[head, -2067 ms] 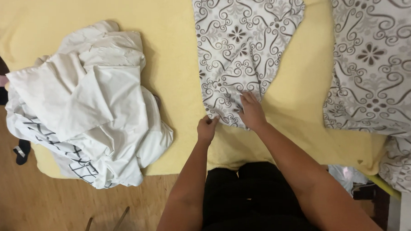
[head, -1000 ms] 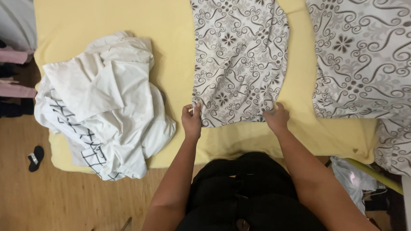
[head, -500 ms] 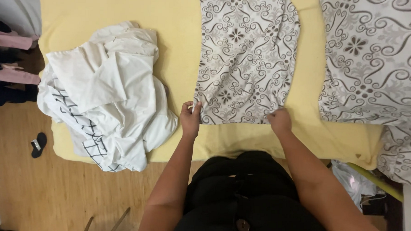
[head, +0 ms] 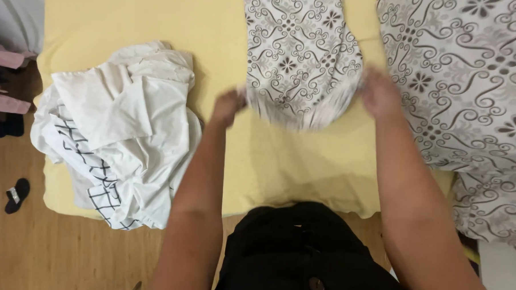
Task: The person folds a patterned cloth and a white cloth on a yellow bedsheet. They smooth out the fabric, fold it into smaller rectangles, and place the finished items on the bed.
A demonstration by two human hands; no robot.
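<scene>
Folding step: left hand [head: 228, 107] and right hand [head: 377, 93] pinch the patterned cloth's [head: 301, 55] near hem corners, fingers closed, lifted off the yellow mattress [head: 159, 16]; next likely needs an even fold forward.

Left hand [head: 228, 107] and right hand [head: 377, 93] each gripped a lower corner of the patterned cloth [head: 300, 55], lifted off the yellow sheet [head: 216, 23]. White laundry [head: 121, 129] lay just left; hands blurred.
</scene>
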